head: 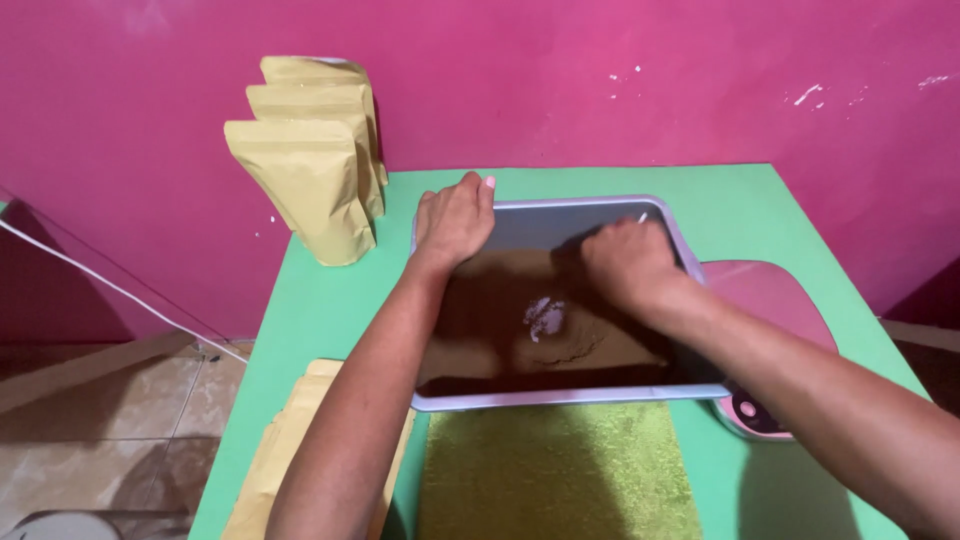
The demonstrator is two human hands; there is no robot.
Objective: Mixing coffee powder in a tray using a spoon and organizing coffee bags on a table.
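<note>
1. green table stands against a pink wall; view is from above, looking down at both hands.
2. grey tray sits mid-table, long side toward the person. it holds a layer of brown powder, with a small pale patch near the middle.
3. left hand: resting on the far left corner of the tray, fingers curled over the rim and pressed together, gripping the rim itself. one pale fingernail shows at the top.
4. right hand: inside the tray toward the far right, down in the powder, fingers bunched into a loose fist. a thin pale tip sticks out just above the knuckles; cannot tell what it belongs to or whether the fingers pinch it.
5. the two hands are apart, with open powder between them.
6. three tan paper pouches stand upright at the far left of the table, one behind another, close to the wall.
7. flat tan pouches lie stacked at the near left edge, partly under the left forearm.
8. green towel lies just in front of the tray, touching its near rim.
9. pink scale sits to the right of the tray, partly hidden by the right forearm.
</note>
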